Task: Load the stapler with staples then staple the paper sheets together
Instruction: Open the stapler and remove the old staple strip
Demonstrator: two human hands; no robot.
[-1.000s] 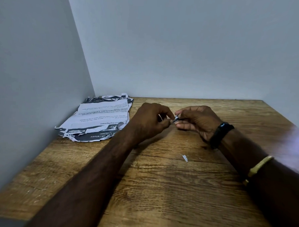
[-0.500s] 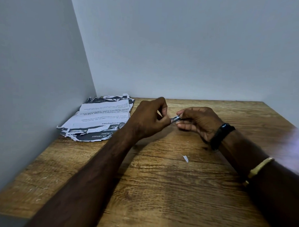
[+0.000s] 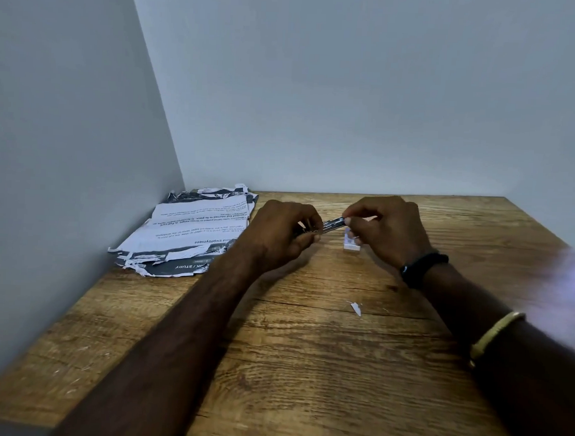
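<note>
A small metal stapler (image 3: 332, 224) is held above the wooden table (image 3: 306, 367), between both hands. My left hand (image 3: 279, 234) grips its left end with curled fingers, and most of that end is hidden. My right hand (image 3: 388, 228) pinches the stapler's right end between thumb and fingertips. Just below the right hand a small white staple box (image 3: 351, 245) stands on the table. A stack of torn printed paper sheets (image 3: 190, 233) lies in the far left corner by the wall.
A tiny white paper scrap (image 3: 355, 308) lies on the table nearer to me. Grey walls close the table's left and far sides. A black band and a gold bangle are on my right forearm.
My hands have drawn a little apart, so more of the stapler shows between them. The small white box under my right hand has come into view.
</note>
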